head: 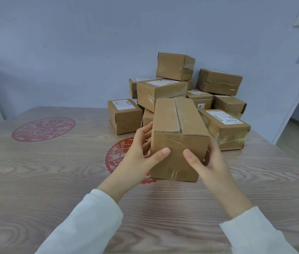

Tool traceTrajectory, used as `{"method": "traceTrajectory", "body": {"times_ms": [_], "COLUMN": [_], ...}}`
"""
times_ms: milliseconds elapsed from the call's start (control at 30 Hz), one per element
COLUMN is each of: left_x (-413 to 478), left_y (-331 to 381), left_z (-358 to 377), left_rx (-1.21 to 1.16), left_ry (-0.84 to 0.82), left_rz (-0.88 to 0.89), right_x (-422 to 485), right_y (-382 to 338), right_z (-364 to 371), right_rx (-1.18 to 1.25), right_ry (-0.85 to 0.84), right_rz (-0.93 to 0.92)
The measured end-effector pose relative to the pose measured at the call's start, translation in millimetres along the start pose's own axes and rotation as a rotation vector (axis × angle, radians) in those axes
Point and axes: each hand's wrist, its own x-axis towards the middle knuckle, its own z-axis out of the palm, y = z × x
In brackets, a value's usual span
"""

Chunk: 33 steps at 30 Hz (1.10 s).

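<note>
plain brown cardboard box [179, 138] held just above the wood-grain table [35, 171], clear tape over its seams, no label showing, left hand [141, 153] and right hand [207, 162] gripping either side, thumbs pressed on the near face, pile of boxes [181, 92] right behind

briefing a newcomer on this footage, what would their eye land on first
The plain cardboard box at centre, gripped by the left hand and right hand, thumbs on its near face. Behind it to the right, a pile of taped boxes sits on the wood-grain table. A round red design marks the table's left.
</note>
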Motion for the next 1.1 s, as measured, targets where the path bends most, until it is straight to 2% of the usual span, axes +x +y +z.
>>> {"method": "traceTrajectory", "body": {"times_ms": [267, 367, 567, 833, 1100], "left_x": [0.8, 0.6, -0.2, 2.1, 2.5], "left_y": [1.9, 2.8, 1.9, -4.6, -6.3], "left_z": [1.1, 2.3, 2.1, -1.0, 0.2], "left_rx": [-0.032, -0.068, -0.104, -0.039, -0.078], "left_ry": [-0.009, 0.039, 0.002, -0.027, -0.010], "left_rz": [0.012, -0.027, -0.073, -0.053, -0.081], "right_x": [2.0, 2.3, -2.5, 0.2, 2.8], "right_y": [3.4, 5.7, -0.8, 4.6, 10.2], "right_z": [1.2, 1.8, 2.3, 0.9, -0.4], "right_rx": [0.030, 0.020, 0.061, 0.145, 0.142], "right_ry": [-0.002, -0.030, -0.037, -0.065, -0.058], "right_rz": [-0.011, -0.029, 0.027, 0.042, 0.036]}}
